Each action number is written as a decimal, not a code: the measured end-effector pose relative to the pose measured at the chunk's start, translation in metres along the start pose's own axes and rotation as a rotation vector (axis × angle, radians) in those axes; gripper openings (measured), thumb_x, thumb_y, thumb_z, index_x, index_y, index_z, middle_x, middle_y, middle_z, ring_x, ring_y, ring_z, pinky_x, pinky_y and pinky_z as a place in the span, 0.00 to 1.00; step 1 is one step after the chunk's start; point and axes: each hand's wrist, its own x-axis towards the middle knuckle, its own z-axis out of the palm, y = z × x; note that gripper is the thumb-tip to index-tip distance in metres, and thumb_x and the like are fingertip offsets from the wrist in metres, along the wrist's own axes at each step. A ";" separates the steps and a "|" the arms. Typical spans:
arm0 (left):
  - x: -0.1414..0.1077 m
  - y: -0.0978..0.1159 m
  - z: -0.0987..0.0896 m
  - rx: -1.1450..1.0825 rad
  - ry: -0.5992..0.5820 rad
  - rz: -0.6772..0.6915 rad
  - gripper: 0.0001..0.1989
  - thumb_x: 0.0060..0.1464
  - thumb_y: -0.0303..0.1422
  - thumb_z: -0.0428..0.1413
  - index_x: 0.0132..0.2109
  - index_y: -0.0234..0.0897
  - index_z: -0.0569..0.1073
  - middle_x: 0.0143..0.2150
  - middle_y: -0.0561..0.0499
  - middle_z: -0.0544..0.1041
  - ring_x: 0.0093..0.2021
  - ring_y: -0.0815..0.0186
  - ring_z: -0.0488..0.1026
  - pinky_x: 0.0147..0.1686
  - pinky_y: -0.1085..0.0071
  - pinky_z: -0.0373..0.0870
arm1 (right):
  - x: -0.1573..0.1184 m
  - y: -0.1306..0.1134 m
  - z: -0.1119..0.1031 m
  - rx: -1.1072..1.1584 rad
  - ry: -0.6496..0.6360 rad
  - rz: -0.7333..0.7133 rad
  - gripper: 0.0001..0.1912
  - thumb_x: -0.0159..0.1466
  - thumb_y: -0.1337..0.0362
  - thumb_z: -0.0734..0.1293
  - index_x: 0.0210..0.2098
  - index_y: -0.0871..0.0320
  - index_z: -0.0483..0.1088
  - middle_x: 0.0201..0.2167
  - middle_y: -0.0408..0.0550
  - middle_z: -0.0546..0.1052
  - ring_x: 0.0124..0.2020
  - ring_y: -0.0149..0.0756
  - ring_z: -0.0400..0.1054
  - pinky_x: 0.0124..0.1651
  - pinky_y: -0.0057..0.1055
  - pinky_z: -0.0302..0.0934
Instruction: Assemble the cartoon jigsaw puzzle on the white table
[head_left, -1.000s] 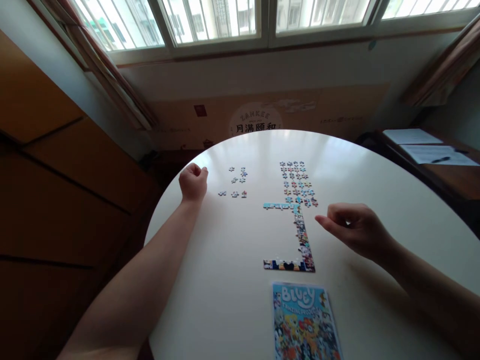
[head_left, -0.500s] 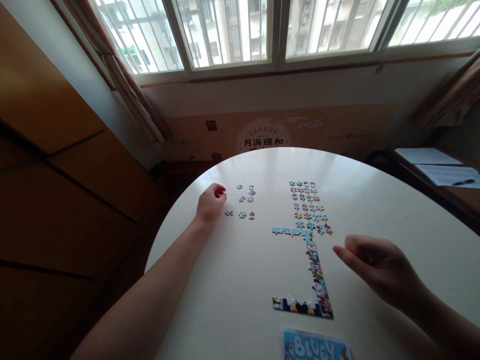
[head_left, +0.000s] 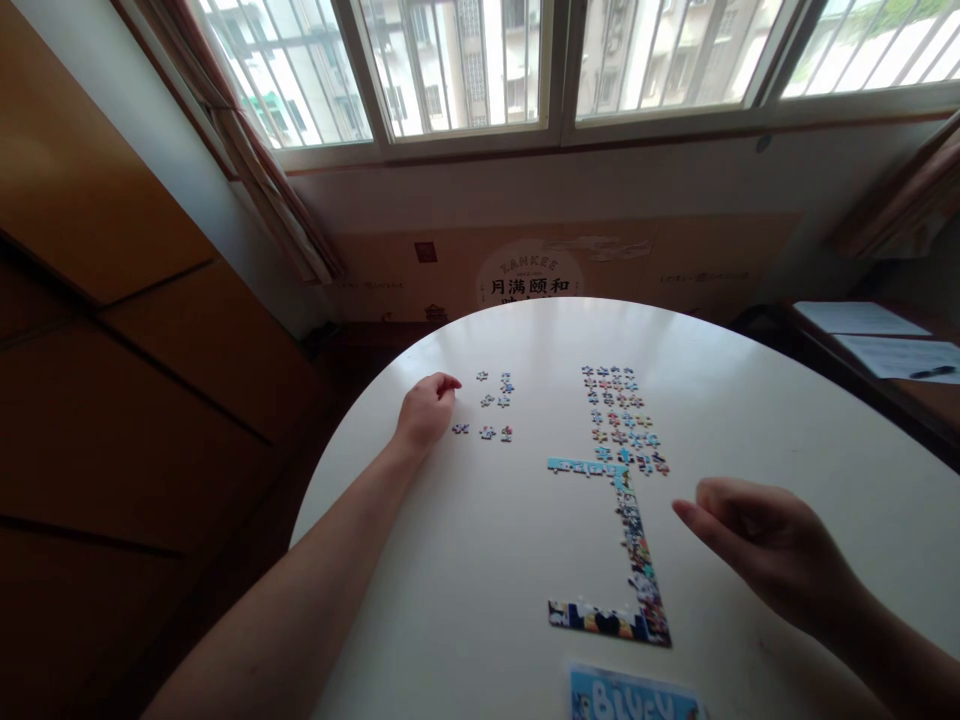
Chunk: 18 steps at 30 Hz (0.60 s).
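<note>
My left hand (head_left: 426,412) rests at the left side of the white table, fingers curled and fingertips pressed together. Whatever they may hold is hidden. Just right of it lie several loose jigsaw pieces (head_left: 487,433) in a small scattered group. On the right, my right hand (head_left: 761,535) is a loose fist with the thumb along the curled fingers; nothing shows in it. Between the hands lies a partly joined puzzle border (head_left: 636,540), made of a top strip, a right side and a bottom strip. Rows of loose jigsaw pieces (head_left: 615,408) are laid out above it.
A blue Bluey picture box or card (head_left: 630,695) is cut off at the table's near edge. The round white table (head_left: 465,560) stands before a window. At the right, papers (head_left: 892,355) and a pen (head_left: 934,372) lie on another surface. A wooden cabinet (head_left: 97,400) stands left.
The fingers of my left hand have closed together, and the hand has turned slightly. My right hand keeps its fist. The whole view has shifted a little.
</note>
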 end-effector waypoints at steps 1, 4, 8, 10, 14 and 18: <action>0.000 0.000 0.000 0.004 -0.002 0.003 0.09 0.55 0.27 0.52 0.37 0.41 0.77 0.40 0.49 0.82 0.42 0.58 0.77 0.44 0.63 0.72 | 0.000 0.000 0.000 0.000 0.002 0.003 0.24 0.67 0.61 0.67 0.20 0.55 0.51 0.18 0.38 0.54 0.19 0.28 0.49 0.22 0.29 0.48; 0.000 -0.002 0.000 0.019 -0.008 0.015 0.11 0.55 0.26 0.51 0.37 0.41 0.77 0.40 0.49 0.82 0.43 0.58 0.77 0.45 0.63 0.72 | 0.000 0.001 0.000 0.002 0.005 0.013 0.25 0.67 0.60 0.67 0.20 0.55 0.51 0.18 0.38 0.54 0.19 0.29 0.49 0.22 0.29 0.48; 0.000 0.002 -0.001 0.062 -0.038 0.067 0.13 0.57 0.27 0.50 0.41 0.40 0.79 0.44 0.46 0.82 0.46 0.57 0.77 0.50 0.60 0.72 | 0.000 0.002 0.001 0.012 -0.001 0.010 0.24 0.67 0.61 0.67 0.20 0.55 0.51 0.18 0.38 0.54 0.20 0.29 0.49 0.23 0.29 0.48; -0.002 0.009 0.000 0.083 -0.072 0.125 0.13 0.59 0.30 0.50 0.44 0.40 0.80 0.49 0.45 0.81 0.52 0.56 0.75 0.57 0.58 0.67 | 0.001 0.001 0.001 0.015 -0.004 0.001 0.24 0.67 0.61 0.67 0.21 0.55 0.51 0.18 0.38 0.54 0.20 0.28 0.49 0.23 0.29 0.48; -0.013 0.026 0.007 0.240 -0.160 0.224 0.18 0.65 0.39 0.49 0.54 0.46 0.79 0.62 0.45 0.73 0.66 0.51 0.63 0.68 0.47 0.52 | 0.001 -0.001 0.002 0.009 -0.001 -0.021 0.24 0.68 0.62 0.67 0.21 0.55 0.51 0.18 0.37 0.54 0.19 0.27 0.49 0.23 0.28 0.48; -0.020 0.039 0.015 0.444 -0.277 0.229 0.24 0.69 0.45 0.42 0.63 0.50 0.72 0.72 0.46 0.61 0.74 0.48 0.49 0.69 0.40 0.42 | 0.001 -0.005 0.001 0.009 -0.004 -0.029 0.24 0.68 0.63 0.67 0.21 0.55 0.52 0.18 0.37 0.55 0.20 0.28 0.49 0.23 0.29 0.48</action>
